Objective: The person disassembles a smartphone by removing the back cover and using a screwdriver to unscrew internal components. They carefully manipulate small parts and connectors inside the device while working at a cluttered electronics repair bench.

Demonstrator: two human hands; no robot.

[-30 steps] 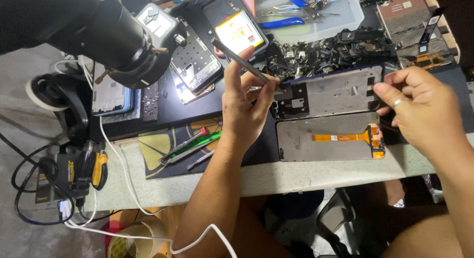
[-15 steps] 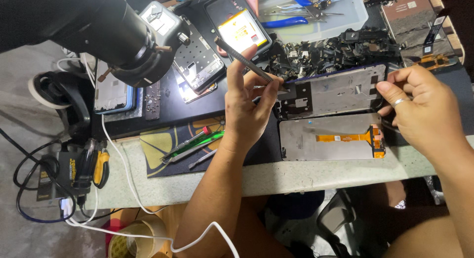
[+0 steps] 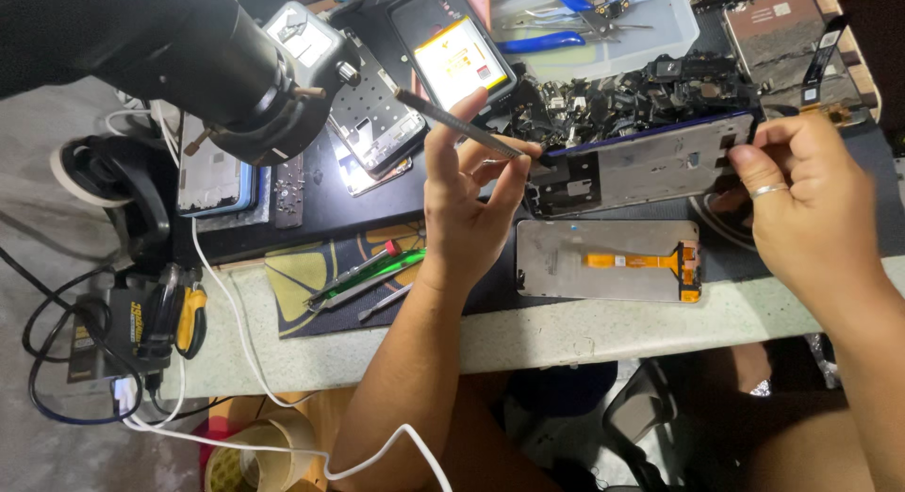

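1. head view: my left hand (image 3: 467, 209) pinches a slim metal tool (image 3: 452, 123) between thumb and fingers, grip closed on it, with the tip set at the left end of the phone frame (image 3: 650, 167).
2. my right hand (image 3: 811, 209) has its grip closed on the right end of the phone frame, holding it tilted just above the dark mat (image 3: 311, 209), toward the far right part of the worktop (image 3: 566, 332).
3. just nearer the front edge lies a detached screen panel (image 3: 608, 259), back side up, with an orange flex cable (image 3: 632, 261) across it.
4. behind the frame sits a heap of small dark parts (image 3: 622, 101); a phone with a lit screen (image 3: 457, 54) leans beyond my left fingers.
5. a clear tray (image 3: 660, 21) with blue-handled pliers (image 3: 542, 41) stands at the far edge.
6. a black microscope (image 3: 226, 68) hangs over the far left corner; green tweezers (image 3: 372, 270) lie near the front left.
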